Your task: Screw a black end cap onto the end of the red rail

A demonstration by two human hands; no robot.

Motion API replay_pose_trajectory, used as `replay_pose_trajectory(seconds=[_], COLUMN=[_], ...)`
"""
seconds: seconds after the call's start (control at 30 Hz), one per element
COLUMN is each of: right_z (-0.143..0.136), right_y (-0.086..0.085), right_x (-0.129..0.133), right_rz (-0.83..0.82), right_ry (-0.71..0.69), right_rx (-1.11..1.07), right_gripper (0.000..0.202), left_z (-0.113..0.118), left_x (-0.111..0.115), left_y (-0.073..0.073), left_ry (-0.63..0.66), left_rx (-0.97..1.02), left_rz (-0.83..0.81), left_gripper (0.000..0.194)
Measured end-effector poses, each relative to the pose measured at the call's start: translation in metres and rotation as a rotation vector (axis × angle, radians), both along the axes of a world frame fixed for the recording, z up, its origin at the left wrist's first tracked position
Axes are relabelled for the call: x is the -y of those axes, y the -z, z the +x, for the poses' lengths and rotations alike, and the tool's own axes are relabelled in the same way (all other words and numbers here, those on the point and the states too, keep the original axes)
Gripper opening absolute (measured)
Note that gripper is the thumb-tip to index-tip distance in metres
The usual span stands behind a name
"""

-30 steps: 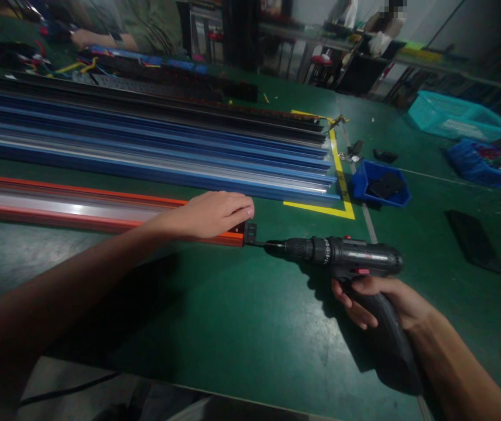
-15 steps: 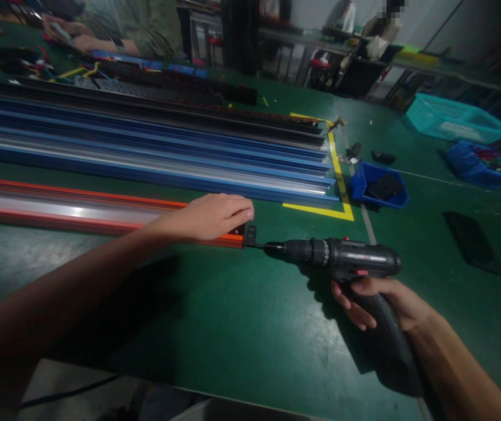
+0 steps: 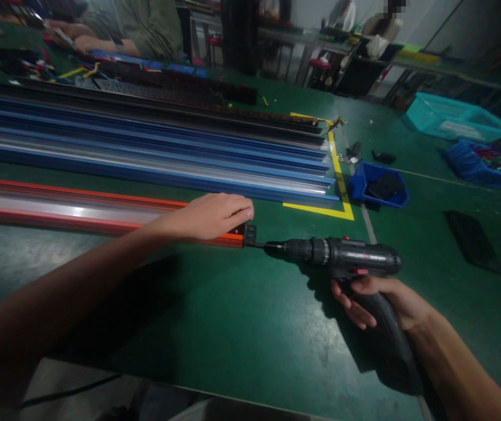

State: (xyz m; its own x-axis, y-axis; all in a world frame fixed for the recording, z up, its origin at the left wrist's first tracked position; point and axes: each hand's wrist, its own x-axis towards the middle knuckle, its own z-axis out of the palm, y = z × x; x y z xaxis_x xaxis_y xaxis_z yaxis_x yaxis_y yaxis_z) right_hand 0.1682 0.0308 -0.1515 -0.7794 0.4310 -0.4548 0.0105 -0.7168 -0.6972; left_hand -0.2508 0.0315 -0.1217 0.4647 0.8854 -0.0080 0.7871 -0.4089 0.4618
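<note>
Currently gripping the black drill (image 3: pixel 351 256) in the right hand (image 3: pixel 400 298), with fingers wrapped around the handle (image 3: pixel 386 327), pointing the bit (image 3: pixel 258 245) left to the dark end bracket (image 3: pixel 250 233) of the orange rail (image 3: pixel 96 210). Resting the left hand (image 3: pixel 213 216) over the rail's right end, with fingers close together; cannot tell whether clasping or only lying on top. Note rail flat at left on the green table (image 3: pixel 233 327), near side of the blue rails (image 3: pixel 167 155).
</note>
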Motion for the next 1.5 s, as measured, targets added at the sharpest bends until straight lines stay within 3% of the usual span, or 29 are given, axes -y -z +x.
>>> replay_pose_trajectory(seconds=[1.5], right_z=[-0.0004], right_y=[-0.0033], right_x=[-0.0001], right_rz=[-0.024], right_ry=[-0.021], right_rx=[-0.004], right_gripper=[0.028], left_z=[0.0013], left_x=[0.0013], left_y=[-0.0036], left_ry=[-0.004], left_rx=[-0.023], left_rz=[0.002], left_gripper=[0.042])
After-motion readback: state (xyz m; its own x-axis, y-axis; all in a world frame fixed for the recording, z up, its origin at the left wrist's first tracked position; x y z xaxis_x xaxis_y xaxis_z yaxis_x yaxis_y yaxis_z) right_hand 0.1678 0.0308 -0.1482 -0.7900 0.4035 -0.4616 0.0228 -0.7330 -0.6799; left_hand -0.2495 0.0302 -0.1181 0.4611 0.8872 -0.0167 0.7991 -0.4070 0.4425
